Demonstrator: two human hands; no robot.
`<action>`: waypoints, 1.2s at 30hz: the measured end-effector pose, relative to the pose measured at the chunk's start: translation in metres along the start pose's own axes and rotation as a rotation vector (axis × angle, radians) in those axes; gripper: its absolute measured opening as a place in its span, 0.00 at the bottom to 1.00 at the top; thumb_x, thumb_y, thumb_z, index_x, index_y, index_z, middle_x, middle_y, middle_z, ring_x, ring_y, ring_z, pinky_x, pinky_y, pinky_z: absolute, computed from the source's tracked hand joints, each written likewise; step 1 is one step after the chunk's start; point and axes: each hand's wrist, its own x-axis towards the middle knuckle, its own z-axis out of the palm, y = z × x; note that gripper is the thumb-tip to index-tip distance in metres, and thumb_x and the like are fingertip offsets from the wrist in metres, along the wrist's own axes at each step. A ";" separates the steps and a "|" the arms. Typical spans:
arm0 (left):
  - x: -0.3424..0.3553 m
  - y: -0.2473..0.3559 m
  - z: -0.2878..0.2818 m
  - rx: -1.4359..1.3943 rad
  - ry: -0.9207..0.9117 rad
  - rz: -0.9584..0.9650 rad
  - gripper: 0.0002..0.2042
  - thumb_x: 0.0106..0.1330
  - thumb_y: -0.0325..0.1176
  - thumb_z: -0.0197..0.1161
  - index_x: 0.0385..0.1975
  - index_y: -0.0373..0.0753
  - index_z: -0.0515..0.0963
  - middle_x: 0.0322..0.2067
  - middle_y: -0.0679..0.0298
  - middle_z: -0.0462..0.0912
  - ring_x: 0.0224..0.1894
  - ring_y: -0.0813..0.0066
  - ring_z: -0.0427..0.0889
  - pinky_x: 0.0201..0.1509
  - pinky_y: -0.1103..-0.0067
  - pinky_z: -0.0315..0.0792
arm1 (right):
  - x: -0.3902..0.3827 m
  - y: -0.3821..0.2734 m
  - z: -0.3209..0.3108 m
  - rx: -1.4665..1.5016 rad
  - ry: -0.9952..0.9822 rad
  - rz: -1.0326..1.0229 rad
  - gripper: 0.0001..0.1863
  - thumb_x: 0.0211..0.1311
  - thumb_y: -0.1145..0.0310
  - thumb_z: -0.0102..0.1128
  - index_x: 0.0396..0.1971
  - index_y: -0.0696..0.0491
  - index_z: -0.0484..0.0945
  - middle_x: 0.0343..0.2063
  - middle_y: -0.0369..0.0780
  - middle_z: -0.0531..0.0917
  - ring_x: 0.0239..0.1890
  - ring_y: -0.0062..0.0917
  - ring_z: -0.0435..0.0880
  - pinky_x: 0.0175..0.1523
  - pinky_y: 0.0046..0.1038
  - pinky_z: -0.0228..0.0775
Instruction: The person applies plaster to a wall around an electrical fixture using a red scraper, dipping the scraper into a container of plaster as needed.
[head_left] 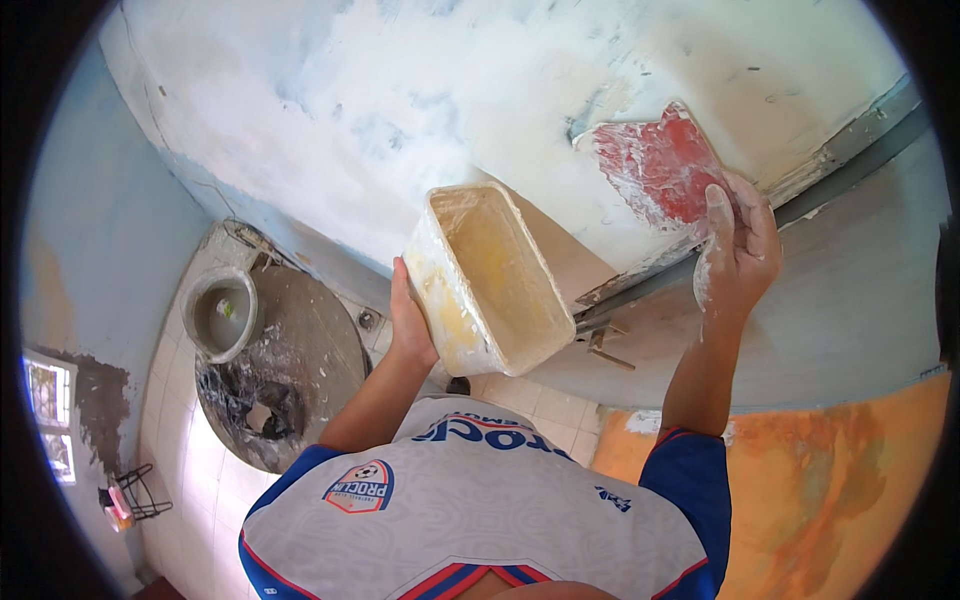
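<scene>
My left hand is closed on the side of a rectangular plastic tub, cream-coloured and smeared with dried white and yellow filler. The tub is tilted, its inside facing up, with a thin coating on the walls. In my right hand a red flat spreader is pinched between thumb and fingers. White paste covers much of the spreader's face, and its far edge lies at or close against the patchy white wall. Whether it touches the wall I cannot tell. White residue coats my right fingers and wrist.
A round grey table with a dirty top stands at left, bearing a grey basin. A door handle projects below the tub. At lower right is an orange stained wall; a small black rack is at far left.
</scene>
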 end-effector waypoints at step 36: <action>-0.010 0.034 -0.037 0.076 -0.013 -0.037 0.36 0.76 0.63 0.32 0.70 0.41 0.62 0.64 0.56 0.72 0.64 0.60 0.74 0.68 0.65 0.69 | 0.039 -0.032 0.007 0.156 0.097 0.133 0.09 0.64 0.74 0.67 0.42 0.59 0.86 0.35 0.36 0.87 0.39 0.17 0.82 0.48 0.20 0.73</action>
